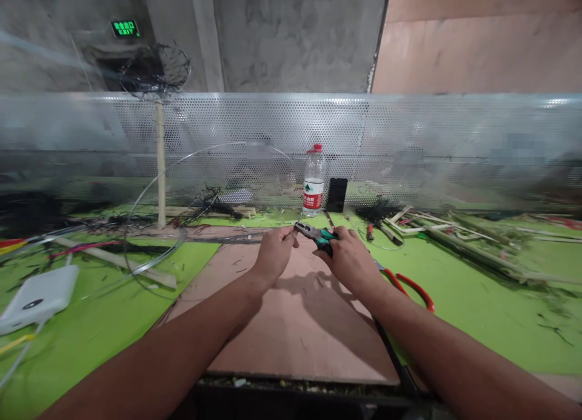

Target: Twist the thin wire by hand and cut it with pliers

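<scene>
Pliers [314, 233] are held in our right hand [349, 256] above the wooden board [282, 347], jaws just beside our left hand [274, 251], which is pinched narrow; its contents we cannot tell. We judge work under way; completed and remaining portions are indiscernible.

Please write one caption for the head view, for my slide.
The right hand holds pliers close to the left hand, above a pinkish board.

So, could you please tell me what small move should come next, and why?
I'd probably steady the left hand before squeezing the pliers: the right hand grips their handles, and their tip sits right beside the left hand's fingers. Whether those pinch anything is too small to tell.
</scene>
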Available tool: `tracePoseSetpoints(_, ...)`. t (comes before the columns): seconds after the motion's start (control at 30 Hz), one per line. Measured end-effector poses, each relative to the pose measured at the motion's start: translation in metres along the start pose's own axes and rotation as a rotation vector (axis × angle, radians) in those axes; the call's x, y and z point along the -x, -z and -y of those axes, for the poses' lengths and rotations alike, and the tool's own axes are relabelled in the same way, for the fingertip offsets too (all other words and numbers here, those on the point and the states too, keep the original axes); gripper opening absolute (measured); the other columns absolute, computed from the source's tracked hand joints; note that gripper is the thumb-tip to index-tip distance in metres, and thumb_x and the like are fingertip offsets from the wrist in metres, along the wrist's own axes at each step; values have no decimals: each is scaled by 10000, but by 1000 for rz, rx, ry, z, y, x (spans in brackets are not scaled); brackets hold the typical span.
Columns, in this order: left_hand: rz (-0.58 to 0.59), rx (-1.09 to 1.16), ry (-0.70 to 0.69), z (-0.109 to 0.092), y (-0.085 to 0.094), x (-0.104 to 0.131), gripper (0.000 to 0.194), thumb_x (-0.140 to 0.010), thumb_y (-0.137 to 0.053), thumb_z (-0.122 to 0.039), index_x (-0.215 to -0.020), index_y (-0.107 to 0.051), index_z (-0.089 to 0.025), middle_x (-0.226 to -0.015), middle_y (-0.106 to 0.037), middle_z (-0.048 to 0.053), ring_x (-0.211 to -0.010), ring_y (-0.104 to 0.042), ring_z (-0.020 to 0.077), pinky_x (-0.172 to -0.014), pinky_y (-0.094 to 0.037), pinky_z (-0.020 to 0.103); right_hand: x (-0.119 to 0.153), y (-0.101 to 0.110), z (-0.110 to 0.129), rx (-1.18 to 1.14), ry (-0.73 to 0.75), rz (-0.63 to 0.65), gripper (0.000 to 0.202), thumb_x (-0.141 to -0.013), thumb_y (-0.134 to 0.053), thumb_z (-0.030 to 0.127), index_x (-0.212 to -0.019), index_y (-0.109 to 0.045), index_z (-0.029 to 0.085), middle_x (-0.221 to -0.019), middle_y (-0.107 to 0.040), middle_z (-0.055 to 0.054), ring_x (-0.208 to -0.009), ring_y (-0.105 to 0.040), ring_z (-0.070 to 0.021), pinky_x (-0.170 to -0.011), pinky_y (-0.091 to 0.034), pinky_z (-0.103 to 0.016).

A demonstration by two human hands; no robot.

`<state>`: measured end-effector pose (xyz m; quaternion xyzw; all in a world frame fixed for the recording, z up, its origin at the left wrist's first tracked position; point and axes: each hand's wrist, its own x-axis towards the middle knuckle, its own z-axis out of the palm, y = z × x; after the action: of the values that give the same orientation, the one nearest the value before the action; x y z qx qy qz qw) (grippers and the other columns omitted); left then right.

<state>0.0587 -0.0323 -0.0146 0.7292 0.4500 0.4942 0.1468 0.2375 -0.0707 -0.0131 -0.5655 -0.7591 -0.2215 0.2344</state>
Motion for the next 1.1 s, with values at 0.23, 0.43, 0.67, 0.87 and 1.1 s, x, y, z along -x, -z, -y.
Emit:
tracePoseSetpoints(0.23, -14, -37, 3, 0, -1, -1, 311, -820, -458, -294, -556, -558, -163, -556, -556, -15, -570, -494, 116, -559, -307, 218, 1, 0, 1, 2, 26, 1, 390, -833, -504, 468, -738, -700, 143, -871, -555, -132, -886, -476, -258, -797, -367, -363)
tracePoseSetpoints(0.43, -26, -96, -1, 2, -4, -2, 270, -820, -443, -252, -604, -581, -167, -587, -590, -3, -588, -527, 120, -583, -322, 221, 2, -1, 4, 21, -12, 67, 419, -852, -457, 485, -778, -702, 154, -859, -563, -122, -837, -499, -241, -759, -376, -339)
tracePoseSetpoints(0.67, -11, -201, -26, 7, -11, -4, 270, -827, -422, -216, -611, -577, -167, -601, -596, 15, -599, -530, 129, -587, -311, 234, 1, -2, 10, 46, -70, 173, 406, -862, -453, 459, -820, -687, 131, -837, -578, -127, -810, -538, -235, -706, -373, -315)
tracePoseSetpoints(0.87, 1, -252, -32, 9, -13, -4, 266, -828, -417, -210, -632, -592, -170, -611, -605, 20, -598, -527, 132, -580, -307, 234, 2, -3, 13, 11, -107, 203, 397, -859, -465, 445, -854, -674, 106, -826, -598, -132, -796, -562, -231, -715, -386, -313)
tracePoseSetpoints(1.1, 8, -51, 79, 21, -3, -11, 244, -810, -440, -245, -801, -667, -155, -661, -655, 28, -675, -579, 151, -656, -381, 242, -4, -1, 2, -53, -116, 142, 442, -828, -472, 527, -842, -668, 131, -992, -603, -158, -947, -554, -255, -798, -376, -332)
